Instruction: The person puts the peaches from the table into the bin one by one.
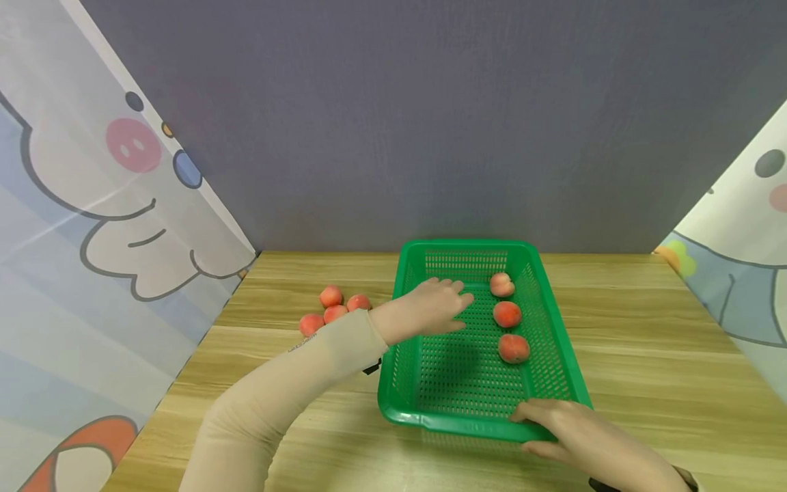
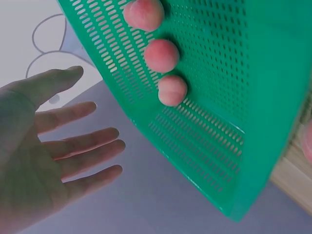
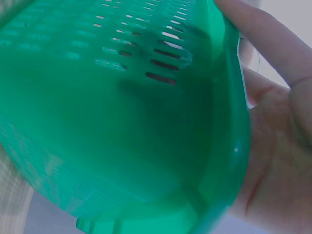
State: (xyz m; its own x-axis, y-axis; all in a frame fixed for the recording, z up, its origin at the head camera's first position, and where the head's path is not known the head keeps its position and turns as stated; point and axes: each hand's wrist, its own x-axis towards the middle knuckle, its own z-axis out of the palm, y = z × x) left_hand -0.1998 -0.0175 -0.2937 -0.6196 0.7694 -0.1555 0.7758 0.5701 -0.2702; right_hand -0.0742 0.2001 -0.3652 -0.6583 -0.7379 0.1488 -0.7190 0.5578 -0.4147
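Note:
A green plastic basket with slotted walls stands on the table. Along its right side, three peaches lie in a row: a far one, a middle one and a near one. Above the basket, left of these peaches, is my left hand, fingers spread and holding nothing; its bare palm shows in the left wrist view. My right hand grips the basket's near right rim, fingers over the edge and thumb outside. Several more peaches sit left of the basket, partly hidden by my left sleeve.
The wood-grain table extends on both sides of the basket. Behind it rises a dark grey panel. Cartoon-printed curtains flank it, one on the left and one on the right.

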